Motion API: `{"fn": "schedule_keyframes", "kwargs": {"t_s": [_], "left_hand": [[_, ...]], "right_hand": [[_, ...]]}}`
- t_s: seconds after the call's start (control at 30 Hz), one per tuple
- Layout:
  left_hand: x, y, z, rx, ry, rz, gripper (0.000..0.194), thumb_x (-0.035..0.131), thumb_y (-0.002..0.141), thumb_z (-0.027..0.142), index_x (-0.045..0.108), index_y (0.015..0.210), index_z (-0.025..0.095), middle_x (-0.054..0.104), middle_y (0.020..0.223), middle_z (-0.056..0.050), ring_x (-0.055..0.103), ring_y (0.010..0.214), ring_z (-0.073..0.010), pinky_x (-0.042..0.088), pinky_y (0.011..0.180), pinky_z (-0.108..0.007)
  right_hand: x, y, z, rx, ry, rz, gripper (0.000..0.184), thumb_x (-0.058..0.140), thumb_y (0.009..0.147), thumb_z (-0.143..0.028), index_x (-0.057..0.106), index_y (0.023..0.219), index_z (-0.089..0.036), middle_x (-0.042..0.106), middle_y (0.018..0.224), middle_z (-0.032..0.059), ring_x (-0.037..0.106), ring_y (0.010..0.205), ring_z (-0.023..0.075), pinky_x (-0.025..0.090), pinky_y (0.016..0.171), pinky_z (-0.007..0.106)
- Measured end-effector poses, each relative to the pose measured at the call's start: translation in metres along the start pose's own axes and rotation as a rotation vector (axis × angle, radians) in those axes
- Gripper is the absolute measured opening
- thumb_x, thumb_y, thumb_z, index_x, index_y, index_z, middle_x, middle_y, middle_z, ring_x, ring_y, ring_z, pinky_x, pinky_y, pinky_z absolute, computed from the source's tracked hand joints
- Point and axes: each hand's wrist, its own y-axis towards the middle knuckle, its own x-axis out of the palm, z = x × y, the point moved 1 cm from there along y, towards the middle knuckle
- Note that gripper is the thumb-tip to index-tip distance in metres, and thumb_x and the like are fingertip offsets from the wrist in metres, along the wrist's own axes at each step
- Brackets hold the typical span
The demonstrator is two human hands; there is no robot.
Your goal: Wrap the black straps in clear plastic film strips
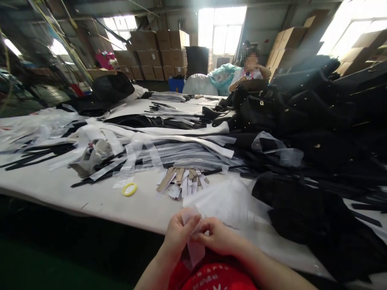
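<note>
Both hands meet in front of my body at the table's near edge. My left hand point(182, 230) is closed on a translucent white strip point(196, 249), its thumb pressed on top. Beside it my right hand point(213, 235) pinches the same strip between thumb and fingers. The strip's lower end hangs down over a red garment. Just beyond the hands, a translucent white sheet point(229, 199) lies on the table; whether it joins the strip I cannot tell. A pile of short grey and white card pieces point(183, 181) lies farther on.
A yellow tape ring point(129, 189) lies on the table point(105, 205) at left. Long black and white strips point(181, 151) stretch across the middle. Black fabric point(302, 213) and heaped black bags point(314, 117) fill the right. A person point(249, 72) is at the far side, before stacked cartons point(148, 56).
</note>
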Motion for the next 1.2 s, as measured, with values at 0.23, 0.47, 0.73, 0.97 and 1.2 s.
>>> {"fn": "schedule_keyframes", "kwargs": {"t_s": [0.23,0.47,0.73,0.97,1.2], "left_hand": [[-0.003,0.001,-0.001,0.092,0.142,0.073,0.039,0.074,0.075,0.051,0.067,0.065,0.014,0.063,0.071,-0.004,0.059,0.068,-0.017,0.048,0.061,-0.025],[-0.023,-0.003,0.009,0.16,0.199,0.103,0.046,0.075,0.072,0.055,0.06,0.054,0.015,0.055,0.066,-0.001,0.053,0.063,-0.0141,0.044,0.059,-0.023],[-0.029,-0.013,0.019,0.206,0.289,0.041,0.045,0.077,0.07,0.049,0.053,0.051,0.015,0.051,0.062,0.001,0.047,0.06,-0.011,0.037,0.056,-0.022],[-0.034,-0.009,0.013,0.048,0.2,0.018,0.044,0.083,0.061,0.05,0.059,0.055,0.014,0.053,0.058,0.002,0.045,0.056,-0.0098,0.034,0.051,-0.021],[-0.026,-0.002,0.012,-0.227,-0.155,-0.114,0.046,0.093,0.044,0.043,0.071,0.068,0.01,0.067,0.065,-0.002,0.055,0.057,-0.0109,0.042,0.054,-0.021]], "right_hand": [[-0.05,0.001,-0.025,-0.013,0.032,0.205,0.013,0.073,0.076,-0.029,0.075,0.081,-0.018,0.073,0.08,0.0014,0.063,0.076,0.0163,0.048,0.072,0.025],[-0.197,0.043,-0.01,0.301,0.43,0.856,0.03,0.047,0.099,-0.039,0.063,0.099,-0.013,0.071,0.086,0.0113,0.065,0.066,0.0131,0.05,0.054,0.02],[-0.227,0.068,0.016,0.509,0.42,0.921,0.029,0.055,0.098,-0.04,0.062,0.098,-0.012,0.062,0.074,-0.0016,0.054,0.052,0.0063,0.047,0.048,0.019],[-0.206,0.066,-0.045,0.089,0.266,0.925,0.029,0.074,0.078,-0.037,0.07,0.094,-0.012,0.065,0.066,0.0001,0.057,0.049,0.0085,0.039,0.039,0.016],[-0.135,0.016,-0.098,-0.363,0.135,0.645,0.036,0.071,0.083,-0.046,0.07,0.097,-0.012,0.07,0.067,0.0038,0.068,0.053,0.0156,0.055,0.052,0.024]]}}
